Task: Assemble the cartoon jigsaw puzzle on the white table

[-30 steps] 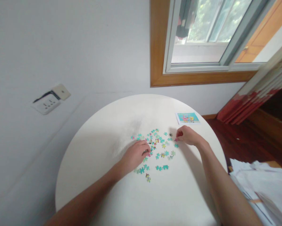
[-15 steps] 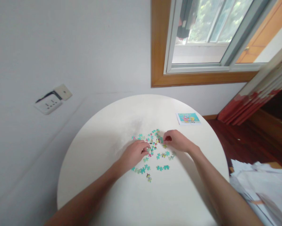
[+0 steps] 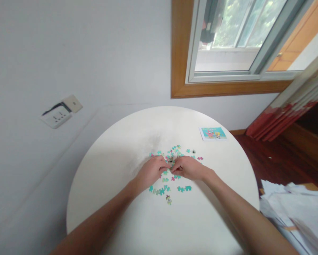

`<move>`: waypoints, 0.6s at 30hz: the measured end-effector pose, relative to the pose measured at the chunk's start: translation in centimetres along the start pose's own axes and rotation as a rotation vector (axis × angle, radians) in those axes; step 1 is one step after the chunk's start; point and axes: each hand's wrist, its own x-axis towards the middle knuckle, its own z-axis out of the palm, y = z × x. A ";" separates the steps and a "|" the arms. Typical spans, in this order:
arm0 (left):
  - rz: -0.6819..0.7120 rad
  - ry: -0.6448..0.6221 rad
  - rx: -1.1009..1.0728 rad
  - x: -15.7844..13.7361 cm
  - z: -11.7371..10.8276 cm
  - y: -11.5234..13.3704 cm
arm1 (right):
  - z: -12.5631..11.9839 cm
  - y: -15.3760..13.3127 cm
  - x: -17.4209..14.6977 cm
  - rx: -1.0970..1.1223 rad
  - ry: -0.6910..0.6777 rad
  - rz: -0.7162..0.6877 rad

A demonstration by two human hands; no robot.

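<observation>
Loose jigsaw puzzle pieces point(image 3: 165, 180), mostly teal with some pink, yellow and black, lie in a pile around both hands. My left hand point(image 3: 151, 170) is at the pile's left side, its thumb and fingers pinched on a puzzle piece that is mostly hidden. From the right, my right hand point(image 3: 188, 167) comes close to it, fingertips down and closed on a puzzle piece that barely shows. The two sets of fingertips almost meet. Nearer me are a joined teal strip point(image 3: 159, 191), a short teal strip point(image 3: 185, 188) and a small yellowish cluster point(image 3: 169, 199).
All of this is on a round white table point(image 3: 116, 141). A picture card point(image 3: 213, 134) with cartoon figures lies at its far right. Wall and window frame point(image 3: 228, 88) stand behind; papers point(image 3: 294, 209) are stacked beyond the right edge.
My right hand has moved left and slightly toward me, up to my left hand. Pieces at the pile's right side, which it covered, now show. My left hand has barely moved.
</observation>
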 end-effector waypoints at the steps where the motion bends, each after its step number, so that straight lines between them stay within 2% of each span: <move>1: -0.007 0.011 -0.011 0.0 0.1 0.0 | -0.1 0.0 0.0 -0.040 0.006 0.039; 4: -0.038 0.033 -0.036 0.1 0.2 -0.1 | -0.6 -0.2 -0.2 -0.133 0.017 0.147; 7: -0.056 0.049 -0.034 0.1 0.2 -0.2 | -0.9 -0.3 -0.3 -0.178 0.031 0.196; 14: -0.057 0.076 -0.068 0.2 0.5 -0.8 | -0.6 -1.0 -0.1 -0.096 0.020 0.126; 18: -0.116 0.238 -0.141 0.6 -0.1 -1.5 | -1.1 -0.6 -0.5 -0.086 0.041 0.138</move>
